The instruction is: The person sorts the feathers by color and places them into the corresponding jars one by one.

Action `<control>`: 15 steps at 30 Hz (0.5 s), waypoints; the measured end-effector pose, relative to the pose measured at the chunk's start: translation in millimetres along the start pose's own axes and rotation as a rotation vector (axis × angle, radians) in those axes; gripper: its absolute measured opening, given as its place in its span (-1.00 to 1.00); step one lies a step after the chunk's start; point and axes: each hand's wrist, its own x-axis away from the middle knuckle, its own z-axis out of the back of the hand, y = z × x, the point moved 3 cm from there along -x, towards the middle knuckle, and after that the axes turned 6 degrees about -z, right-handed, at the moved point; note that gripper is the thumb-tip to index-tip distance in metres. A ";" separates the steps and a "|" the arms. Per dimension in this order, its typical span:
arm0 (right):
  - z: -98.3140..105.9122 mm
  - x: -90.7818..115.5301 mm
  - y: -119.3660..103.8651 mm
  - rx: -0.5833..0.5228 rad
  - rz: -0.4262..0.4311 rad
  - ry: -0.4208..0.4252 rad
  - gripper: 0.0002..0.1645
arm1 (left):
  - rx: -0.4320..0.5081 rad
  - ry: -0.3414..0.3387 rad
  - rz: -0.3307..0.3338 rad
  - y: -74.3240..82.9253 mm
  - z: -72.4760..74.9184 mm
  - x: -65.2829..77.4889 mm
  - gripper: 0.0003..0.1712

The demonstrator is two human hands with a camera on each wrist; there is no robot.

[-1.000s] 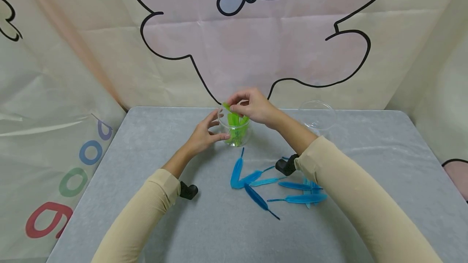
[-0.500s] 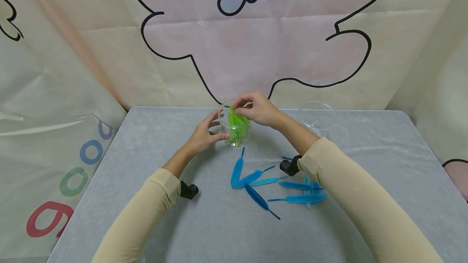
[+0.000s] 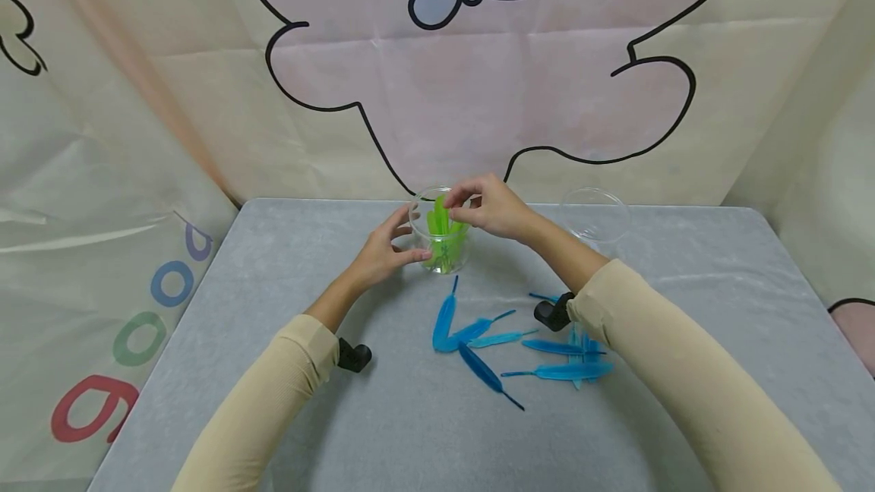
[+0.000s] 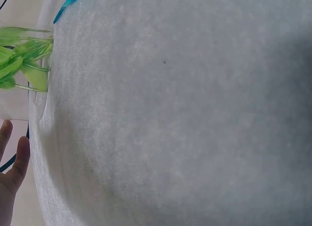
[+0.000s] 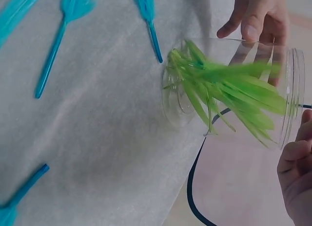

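Note:
A clear jar (image 3: 446, 253) stands near the table's far edge, with several green feathers (image 3: 440, 226) upright inside it. My left hand (image 3: 383, 249) holds the jar from the left, thumb at the front and fingers round the side. My right hand (image 3: 488, 207) is at the right side of the jar's mouth, fingers loosely bent beside the feather tops. In the right wrist view the jar (image 5: 173, 106) appears sideways, and the right hand (image 5: 297, 177) by its rim shows no feather between the fingers. The left wrist view catches only part of the left hand (image 4: 14, 167).
Several blue feathers (image 3: 481, 367) lie scattered in front of the jar, with more crossed in a pile (image 3: 570, 370) near the right forearm. A second clear jar (image 3: 595, 215) stands at the back right. Grey cloth covers the table (image 3: 403, 431); a printed backdrop (image 3: 472, 82) rises behind it.
My right hand has drawn slightly right and down from over the jar's mouth, and the green feather it was pinching now stands in the jar. The left hand has stayed on the jar.

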 end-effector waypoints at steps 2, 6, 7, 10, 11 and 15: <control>1.7 2.1 -0.5 -0.004 0.002 -0.008 -0.83 | 0.004 0.001 -0.002 -0.2 -0.4 -0.1 0.02; 8.8 7.5 -0.7 0.007 -0.004 -0.012 -0.80 | -0.005 0.003 0.000 -0.1 -0.5 0.1 0.02; 11.2 8.8 -0.5 0.013 -0.006 -0.010 -0.80 | -0.009 0.003 0.001 -0.1 -0.4 0.2 0.03; 18.7 12.7 1.2 0.024 -0.024 -0.004 -0.81 | -0.015 0.005 0.004 0.6 -0.4 0.2 0.03; 21.4 14.0 2.3 0.034 -0.028 0.000 -0.81 | -0.016 0.006 0.007 0.6 -0.4 0.4 0.03; 33.7 20.5 7.5 0.076 -0.046 0.033 -0.79 | -0.024 0.005 0.015 0.8 -0.4 0.5 0.04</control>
